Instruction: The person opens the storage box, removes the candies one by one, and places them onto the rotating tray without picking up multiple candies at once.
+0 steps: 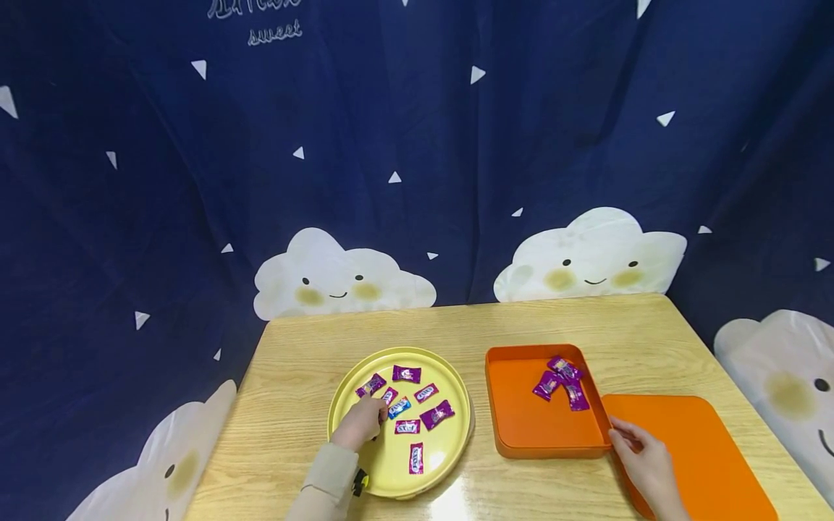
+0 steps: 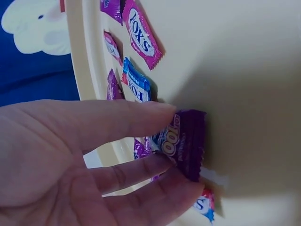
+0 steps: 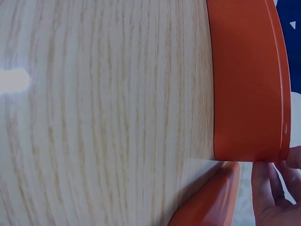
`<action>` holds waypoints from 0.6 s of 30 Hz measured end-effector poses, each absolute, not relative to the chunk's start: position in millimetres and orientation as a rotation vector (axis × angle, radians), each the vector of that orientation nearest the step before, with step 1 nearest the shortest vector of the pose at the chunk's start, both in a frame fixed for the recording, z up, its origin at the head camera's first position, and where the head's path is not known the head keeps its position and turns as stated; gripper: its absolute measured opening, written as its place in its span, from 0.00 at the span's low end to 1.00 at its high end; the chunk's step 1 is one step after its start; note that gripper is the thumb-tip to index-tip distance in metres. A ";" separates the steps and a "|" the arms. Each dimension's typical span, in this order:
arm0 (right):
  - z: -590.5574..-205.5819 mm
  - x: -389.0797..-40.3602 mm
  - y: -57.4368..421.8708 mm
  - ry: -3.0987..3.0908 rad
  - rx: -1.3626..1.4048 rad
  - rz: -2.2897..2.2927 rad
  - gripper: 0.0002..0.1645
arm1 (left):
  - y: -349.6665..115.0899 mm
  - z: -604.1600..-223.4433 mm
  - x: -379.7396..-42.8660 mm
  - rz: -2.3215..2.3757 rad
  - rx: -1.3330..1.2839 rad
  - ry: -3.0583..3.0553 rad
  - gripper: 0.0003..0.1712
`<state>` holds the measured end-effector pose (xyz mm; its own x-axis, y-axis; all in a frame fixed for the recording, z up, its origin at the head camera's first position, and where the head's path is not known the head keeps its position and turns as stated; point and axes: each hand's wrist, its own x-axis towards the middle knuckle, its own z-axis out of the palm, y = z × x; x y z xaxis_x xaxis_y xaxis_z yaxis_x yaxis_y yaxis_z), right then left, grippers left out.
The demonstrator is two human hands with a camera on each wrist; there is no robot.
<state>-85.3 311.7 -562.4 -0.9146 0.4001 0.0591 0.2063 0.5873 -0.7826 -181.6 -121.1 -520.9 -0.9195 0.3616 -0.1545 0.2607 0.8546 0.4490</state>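
My left hand is over the left part of the round yellow tray. In the left wrist view, its thumb and fingers pinch a purple-wrapped candy, which the hand hides in the head view. Around it on the tray lie several wrapped candies, among them a blue one, a pink one and a purple one. My right hand holds the right wall of the square orange box near its front corner, a fingertip at the rim. Three purple candies lie inside, toward the right.
A flat orange lid lies right of the box, partly under my right hand. Tray and box stand apart on a wooden table. Behind the table hangs a dark blue curtain with white triangles and clouds.
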 end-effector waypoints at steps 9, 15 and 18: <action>-562.5 -85.3 312.2 -2.594 -0.529 1.247 0.20 | -121.6 -506.1 -179.6 0.645 0.479 2.704 0.12; -562.4 -85.2 312.5 -2.589 -0.521 1.251 0.20 | -118.3 -486.3 -183.8 0.627 0.395 2.627 0.19; -562.3 -85.1 312.2 -2.593 -0.522 1.243 0.20 | -114.3 -480.0 -186.4 0.617 0.362 2.670 0.26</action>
<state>-85.1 312.2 -562.3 -0.9130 0.4057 0.0426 0.2208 0.5793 -0.7846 -186.4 -114.3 -480.0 -0.8965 0.3262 -0.2999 0.1617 0.8709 0.4641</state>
